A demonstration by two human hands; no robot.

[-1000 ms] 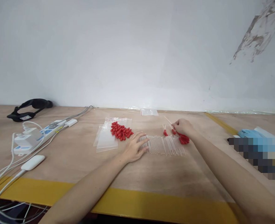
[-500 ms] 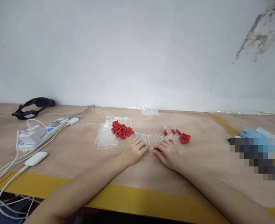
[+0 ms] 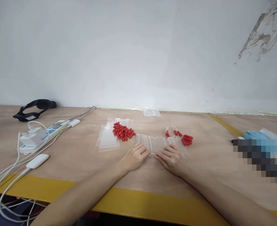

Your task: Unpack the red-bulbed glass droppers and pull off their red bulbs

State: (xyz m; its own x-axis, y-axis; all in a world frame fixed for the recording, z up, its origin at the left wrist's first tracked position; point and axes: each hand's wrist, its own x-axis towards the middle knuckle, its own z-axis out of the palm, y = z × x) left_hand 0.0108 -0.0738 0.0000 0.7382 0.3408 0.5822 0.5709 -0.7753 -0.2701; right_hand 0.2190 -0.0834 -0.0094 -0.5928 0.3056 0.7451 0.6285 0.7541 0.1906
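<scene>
Both hands rest low on the table (image 3: 77,157), the left hand (image 3: 135,157) and right hand (image 3: 170,157) side by side with fingers loosely curled onto the near edge of the row of clear tubes (image 3: 160,142); each grip is half closed, fingertips touching the tubes, though I cannot tell whether either pinches one. Red caps (image 3: 123,131) lie on plastic bags (image 3: 107,139) just left, more capped pieces (image 3: 186,139) at the row's right end, with bare wood before the yellow edge strip (image 3: 138,201).
</scene>
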